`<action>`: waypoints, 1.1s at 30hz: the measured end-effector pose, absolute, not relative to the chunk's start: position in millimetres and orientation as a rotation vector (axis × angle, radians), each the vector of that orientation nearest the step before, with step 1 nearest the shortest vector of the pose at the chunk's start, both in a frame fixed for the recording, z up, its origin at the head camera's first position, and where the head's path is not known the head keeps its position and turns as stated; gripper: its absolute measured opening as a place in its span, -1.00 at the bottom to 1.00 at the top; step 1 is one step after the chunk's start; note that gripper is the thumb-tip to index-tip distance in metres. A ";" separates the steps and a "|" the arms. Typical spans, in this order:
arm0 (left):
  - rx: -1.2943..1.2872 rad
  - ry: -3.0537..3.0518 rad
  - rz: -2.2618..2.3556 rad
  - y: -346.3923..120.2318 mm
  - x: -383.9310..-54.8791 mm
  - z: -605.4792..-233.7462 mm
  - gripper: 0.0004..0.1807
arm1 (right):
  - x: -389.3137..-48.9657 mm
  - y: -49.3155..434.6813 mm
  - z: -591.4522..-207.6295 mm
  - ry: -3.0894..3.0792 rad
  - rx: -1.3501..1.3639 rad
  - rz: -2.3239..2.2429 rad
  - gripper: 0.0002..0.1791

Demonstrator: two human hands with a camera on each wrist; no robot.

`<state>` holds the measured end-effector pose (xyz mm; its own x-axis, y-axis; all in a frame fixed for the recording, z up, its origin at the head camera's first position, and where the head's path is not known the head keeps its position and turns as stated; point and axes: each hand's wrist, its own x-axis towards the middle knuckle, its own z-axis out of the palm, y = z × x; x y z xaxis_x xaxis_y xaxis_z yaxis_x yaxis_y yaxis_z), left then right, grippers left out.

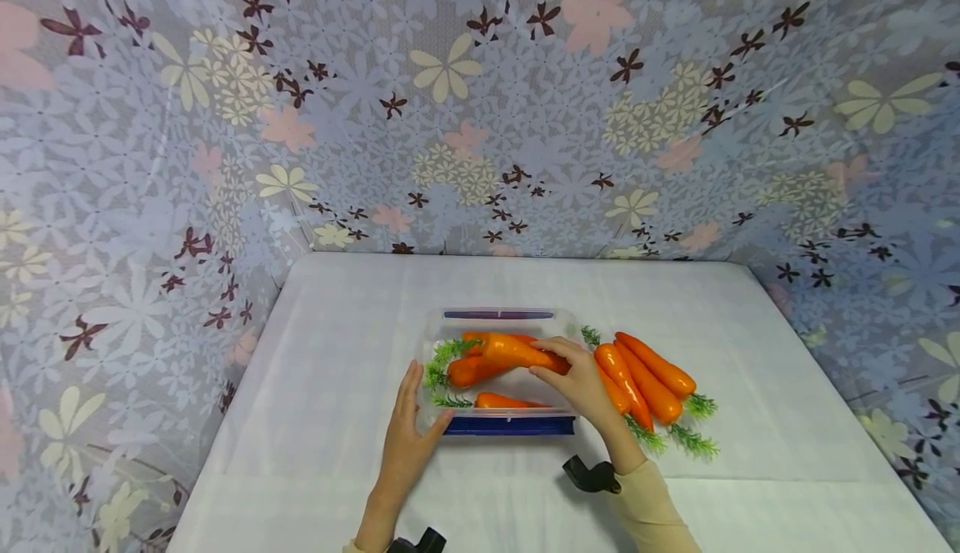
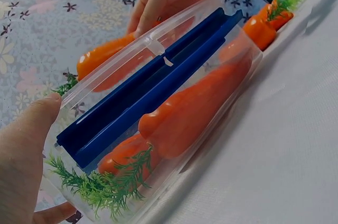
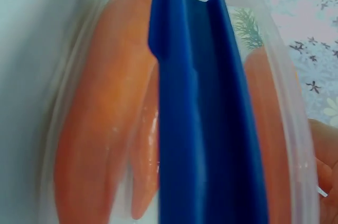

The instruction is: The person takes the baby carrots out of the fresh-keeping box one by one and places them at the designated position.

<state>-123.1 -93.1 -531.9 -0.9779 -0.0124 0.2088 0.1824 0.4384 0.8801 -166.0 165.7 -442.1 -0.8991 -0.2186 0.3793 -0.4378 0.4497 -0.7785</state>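
Observation:
A clear plastic box (image 1: 566, 413) with blue clip flaps (image 1: 510, 426) holds several orange carrots (image 1: 465, 373) with green tops (image 1: 437, 374). My right hand (image 1: 577, 376) reaches over the box's right side and grips a carrot (image 1: 504, 349) by its narrow end, thumb in front and fingers behind. That carrot lies crosswise above the others, its leafy end to the left. At the front left corner, my left hand (image 1: 405, 436) rests against the box, fingers fairly straight along the side. Its thumb (image 2: 48, 109) touches the rim in the left wrist view.
Right beside the box, several more carrots (image 1: 651, 382) lie in a slanting group on the white-covered table (image 1: 337, 319), green tops mostly toward the front. Flowered cloth (image 1: 450, 119) hangs behind and at both sides. Black wrist mounts (image 1: 591, 476) sit by both forearms.

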 end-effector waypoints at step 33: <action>-0.145 -2.506 -1.544 -91.7 -122.3 -530.3 -0.13 | -162.9 247.4 -431.9 -2.293 0.121 1.349 -0.61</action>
<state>-122.3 -91.7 -530.3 -0.9764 -0.0185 0.2151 0.1838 0.4514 0.8732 -162.9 247.4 -431.9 -0.8839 0.1595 0.4397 -0.3068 0.5117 -0.8025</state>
